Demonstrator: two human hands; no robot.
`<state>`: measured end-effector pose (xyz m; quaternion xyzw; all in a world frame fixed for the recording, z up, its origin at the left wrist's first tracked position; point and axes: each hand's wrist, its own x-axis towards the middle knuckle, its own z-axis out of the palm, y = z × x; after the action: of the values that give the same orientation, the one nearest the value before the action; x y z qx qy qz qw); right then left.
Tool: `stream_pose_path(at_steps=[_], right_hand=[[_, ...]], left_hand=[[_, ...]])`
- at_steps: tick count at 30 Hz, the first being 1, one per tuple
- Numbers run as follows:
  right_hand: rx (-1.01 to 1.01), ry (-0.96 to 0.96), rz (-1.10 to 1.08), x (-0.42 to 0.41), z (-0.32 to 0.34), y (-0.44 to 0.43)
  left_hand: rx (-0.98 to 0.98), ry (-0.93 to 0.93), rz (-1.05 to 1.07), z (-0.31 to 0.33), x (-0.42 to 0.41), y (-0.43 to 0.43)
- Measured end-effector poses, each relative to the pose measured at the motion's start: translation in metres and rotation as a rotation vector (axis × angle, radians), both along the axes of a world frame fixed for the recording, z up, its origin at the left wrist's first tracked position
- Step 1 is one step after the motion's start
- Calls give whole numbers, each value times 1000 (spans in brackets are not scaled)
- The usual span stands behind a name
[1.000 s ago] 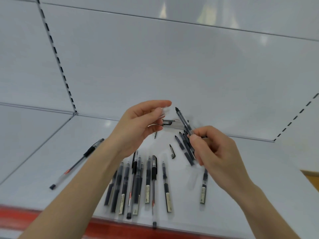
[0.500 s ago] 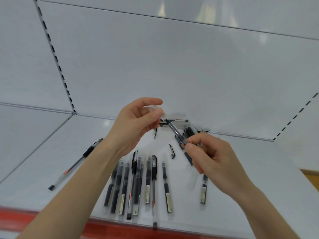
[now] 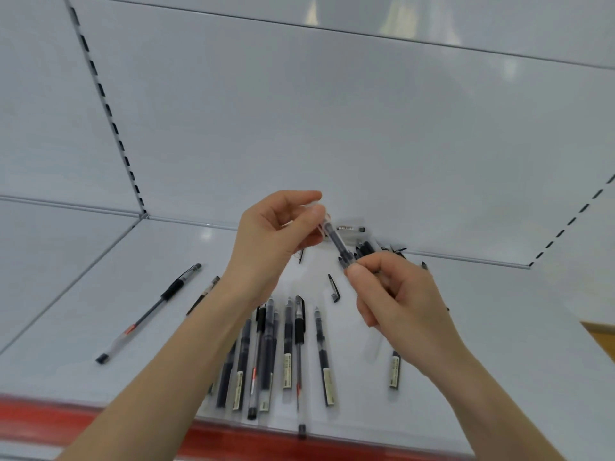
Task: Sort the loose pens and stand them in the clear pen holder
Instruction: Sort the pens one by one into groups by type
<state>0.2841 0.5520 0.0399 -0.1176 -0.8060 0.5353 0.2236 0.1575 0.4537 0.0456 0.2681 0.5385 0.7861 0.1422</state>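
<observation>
Two hands, left hand (image 3: 279, 241) pinching clear cap (image 3: 321, 218), right hand (image 3: 396, 294) gripping pen (image 3: 337, 242)

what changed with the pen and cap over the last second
The right hand tipped its pen leftward and pushed the tip into the clear cap pinched in the left hand. Both grips stayed; the pens on the shelf did not move.

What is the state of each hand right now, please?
Left hand: closed, pinching a clear pen cap.
Right hand: closed, holding a dark pen whose tip meets that cap.
</observation>
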Motion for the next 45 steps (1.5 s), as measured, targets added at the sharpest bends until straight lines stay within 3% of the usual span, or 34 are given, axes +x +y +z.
stream_pose_path(at_steps=[7,12,15,21,25,31,34,39,45], right_hand=[[33,53,-7,-4,-4,2],[97,-85,134,-13,0,11],[146,-166,82,-22,-4,31],[462,-335,-25,-48,-34,46],[711,-474,-19,-62,-44,39],[799,-575,-41,-66,-45,33],[742,-544,-55,-62,-45,33],[482,-343,-167,-47,-34,49],[314,-287,-194,-23,-28,64]], left_hand=[[62,-64,1,-1,4,4],[1,-83,7,0,-10,-2],[-224,-6,72,-9,-25,-12],[-861,326,123,-38,-39,-29],[-998,427,158,-49,-41,-30],[-1073,516,161,-58,-46,-28],[-1095,547,166,-58,-48,-23],[-1015,620,217,-48,-56,-1],[-950,712,243,-43,-65,48]])
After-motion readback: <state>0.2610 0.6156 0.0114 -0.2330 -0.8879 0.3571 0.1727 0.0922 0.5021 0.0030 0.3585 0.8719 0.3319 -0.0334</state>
